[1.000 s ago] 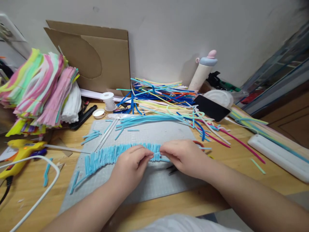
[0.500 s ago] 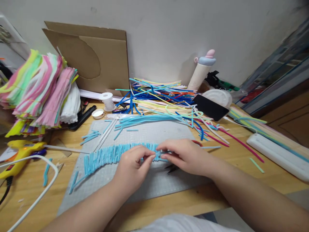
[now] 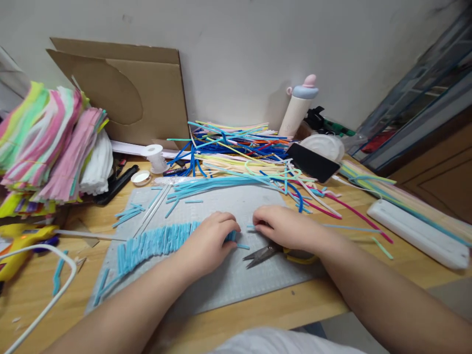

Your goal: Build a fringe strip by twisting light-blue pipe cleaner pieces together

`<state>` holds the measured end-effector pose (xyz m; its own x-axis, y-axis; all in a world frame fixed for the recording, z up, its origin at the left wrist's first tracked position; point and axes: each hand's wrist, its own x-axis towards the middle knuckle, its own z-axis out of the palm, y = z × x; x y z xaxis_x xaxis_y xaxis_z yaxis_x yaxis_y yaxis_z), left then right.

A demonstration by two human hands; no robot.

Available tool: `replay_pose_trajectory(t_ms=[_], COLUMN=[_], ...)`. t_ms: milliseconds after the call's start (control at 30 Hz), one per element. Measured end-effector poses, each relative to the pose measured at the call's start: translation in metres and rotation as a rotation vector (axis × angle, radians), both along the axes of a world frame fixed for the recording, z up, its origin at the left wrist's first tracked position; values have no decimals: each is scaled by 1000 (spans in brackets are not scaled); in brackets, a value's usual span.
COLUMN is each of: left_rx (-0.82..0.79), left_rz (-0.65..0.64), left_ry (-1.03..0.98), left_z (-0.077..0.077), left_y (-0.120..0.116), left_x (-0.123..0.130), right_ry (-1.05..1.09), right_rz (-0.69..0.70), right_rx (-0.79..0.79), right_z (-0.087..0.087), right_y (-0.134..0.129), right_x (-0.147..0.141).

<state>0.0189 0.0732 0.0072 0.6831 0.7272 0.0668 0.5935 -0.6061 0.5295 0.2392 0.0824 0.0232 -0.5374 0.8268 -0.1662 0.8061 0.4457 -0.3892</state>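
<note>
Head view: your left hand (image 3: 216, 242) is closed at the right end of the light-blue pipe-cleaner row (image 3: 158, 241), which lies on the grey cutting mat (image 3: 221, 290). Your right hand (image 3: 282, 227), fingers curled, is at a long light-blue pipe cleaner (image 3: 350, 227) showing on both sides; clamped or not, cannot tell. Scissors (image 3: 262, 254), blades apart, lie just below that hand.

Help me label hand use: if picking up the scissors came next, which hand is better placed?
Probably the right hand: it is beside the yellow scissor handles, though seemingly pinching a thin blue stem. The left hand is beyond the blade tips, at the row of short blue stems.
</note>
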Motion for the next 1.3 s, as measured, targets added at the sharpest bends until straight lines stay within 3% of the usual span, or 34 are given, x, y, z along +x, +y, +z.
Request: replay_pose_trajectory(t_ms=[133, 267, 533, 667, 767, 867, 933, 1033, 1167, 1300], left_rx=[5, 0, 11, -8, -27, -64, -92, -129, -139, -114], left_rz=[15, 49, 44, 26, 24, 37, 53, 76, 81, 84], left_ry=[-39, -65, -39, -13, 7, 10, -1, -22, -37, -27], left_z=[-5, -8, -8, -4, 0, 4, 5, 4, 2, 0], left_y=[-3, -5, -5, -7, -15, -23, -27, -28, -25, -25], left_x=[-2, -5, -6, -11, -18, -26, -29, -32, -32, -31], right_ry=[-57, -198, -274, -264, -69, 136, 238, 372, 443, 381], right_rz=[155, 139, -250, -451, -294, -58, 10, 44, 41, -74], right_rx=[-89, -137, -85, 162, 191, 24, -104, -237, -289, -102], right_z=[17, 21, -4, -4, 0, 4, 6, 5, -1, -3], right_y=[-7, -10, 36, 35, 9, -20, -31, -32, -23, -21], right_x=[13, 20, 55, 36, 4, -23, -33, -38, -37, -36])
